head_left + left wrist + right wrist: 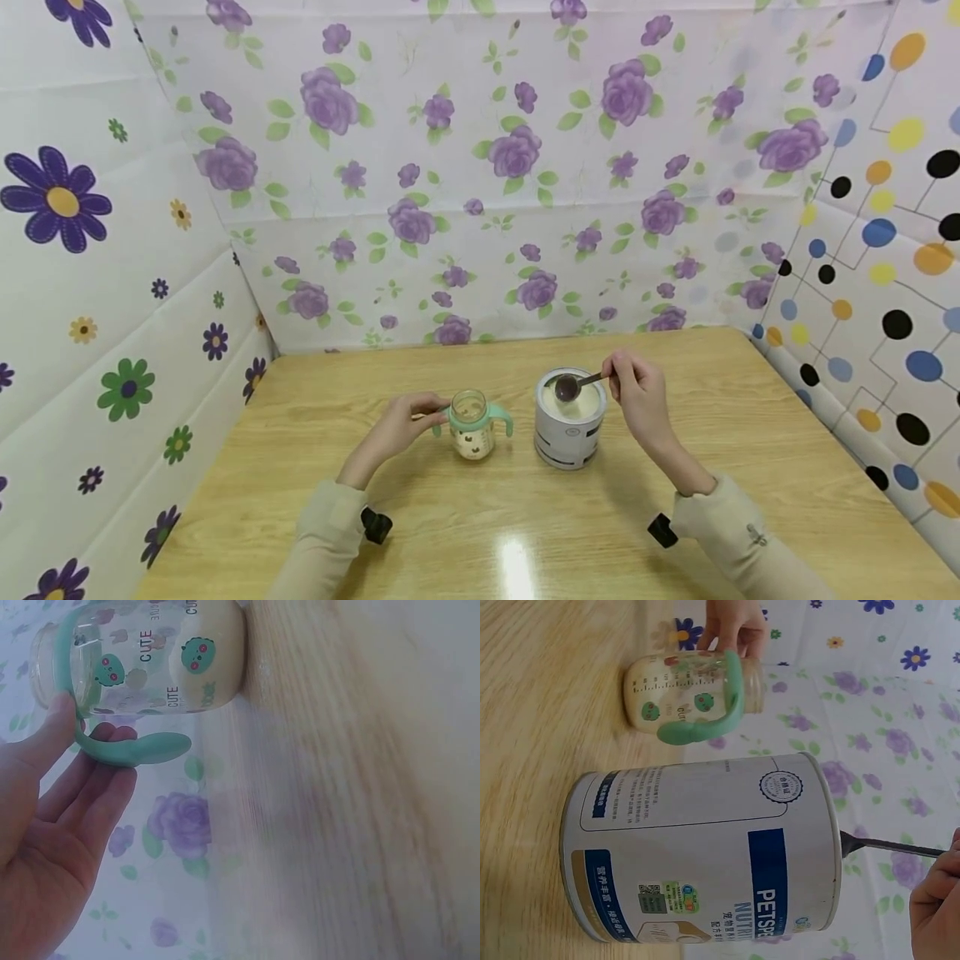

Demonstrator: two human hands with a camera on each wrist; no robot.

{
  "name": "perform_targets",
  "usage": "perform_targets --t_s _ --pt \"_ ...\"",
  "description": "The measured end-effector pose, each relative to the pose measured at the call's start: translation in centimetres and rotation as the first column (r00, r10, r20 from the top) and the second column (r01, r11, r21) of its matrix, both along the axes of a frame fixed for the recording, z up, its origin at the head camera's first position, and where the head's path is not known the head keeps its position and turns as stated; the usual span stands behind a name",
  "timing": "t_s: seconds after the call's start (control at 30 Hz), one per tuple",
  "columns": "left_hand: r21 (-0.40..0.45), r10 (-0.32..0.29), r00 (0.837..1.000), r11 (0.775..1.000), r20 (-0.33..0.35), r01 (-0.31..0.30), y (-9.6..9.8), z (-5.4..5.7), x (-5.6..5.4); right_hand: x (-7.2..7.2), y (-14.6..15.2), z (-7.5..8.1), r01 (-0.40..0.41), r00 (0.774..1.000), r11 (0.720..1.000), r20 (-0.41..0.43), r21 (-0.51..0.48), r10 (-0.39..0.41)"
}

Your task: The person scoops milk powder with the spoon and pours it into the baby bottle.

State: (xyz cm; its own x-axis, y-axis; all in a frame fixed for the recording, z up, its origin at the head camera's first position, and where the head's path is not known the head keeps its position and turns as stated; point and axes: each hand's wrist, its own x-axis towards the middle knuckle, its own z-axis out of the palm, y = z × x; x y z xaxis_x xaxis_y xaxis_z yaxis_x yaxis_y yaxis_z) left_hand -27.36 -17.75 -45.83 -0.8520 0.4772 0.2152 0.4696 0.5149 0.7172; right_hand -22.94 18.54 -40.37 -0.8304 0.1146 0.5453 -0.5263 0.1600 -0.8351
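Observation:
A clear baby bottle (474, 442) with a green collar and two green handles stands upright, cream-coloured contents in its lower part and no lid on its mouth. My left hand (401, 427) grips its left handle (142, 750), thumb against the collar and fingers behind the handle. To the right of the bottle stands an open milk powder can (567, 446), pale powder showing inside. From the right, my right hand (639, 398) pinches the end of a dark spoon (567, 388). The bowl of that spoon is at the can's mouth; whether it touches the powder I cannot tell.
Both things stand on a wooden table (465, 533). A flowered cloth (480, 167) hangs behind it, with patterned sheets along the left (127, 333) and right (862, 317) sides. Bright glare lies on the table's near part.

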Motion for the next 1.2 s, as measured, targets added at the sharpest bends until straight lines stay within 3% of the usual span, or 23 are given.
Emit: perform_targets --t_s 0.2,0.3,0.5,0.73,0.97,1.2 --pt "0.001 0.004 1.0 1.0 0.007 -0.004 -0.1 0.0 0.0 1.0 -0.8 1.1 0.009 1.0 0.997 0.014 0.079 -0.01" --pt "0.006 -0.003 1.0 1.0 0.01 0.003 -0.1 0.1 -0.1 1.7 -1.4 1.6 0.031 0.999 0.99 -0.013 0.141 -0.029" --pt "0.018 0.004 1.0 1.0 0.001 -0.004 -0.1 0.0 -0.1 1.9 -2.4 1.3 0.046 0.996 0.967 -0.082 0.25 -0.026" --pt "0.034 -0.005 1.0 0.999 0.014 0.005 -0.1 -0.2 -0.1 2.0 -2.9 0.8 0.007 0.995 0.959 -0.1 0.282 0.022" --pt "0.044 -0.003 1.0 0.999 0.017 0.003 -0.2 -0.3 0.0 2.3 -3.0 0.2 0.077 0.988 0.941 -0.149 0.33 -0.029" --pt "0.036 0.0 1.0 0.999 0.017 0.0 -0.2 -0.3 0.0 2.6 -1.7 -0.4 0.013 0.999 0.959 -0.05 0.282 0.001"
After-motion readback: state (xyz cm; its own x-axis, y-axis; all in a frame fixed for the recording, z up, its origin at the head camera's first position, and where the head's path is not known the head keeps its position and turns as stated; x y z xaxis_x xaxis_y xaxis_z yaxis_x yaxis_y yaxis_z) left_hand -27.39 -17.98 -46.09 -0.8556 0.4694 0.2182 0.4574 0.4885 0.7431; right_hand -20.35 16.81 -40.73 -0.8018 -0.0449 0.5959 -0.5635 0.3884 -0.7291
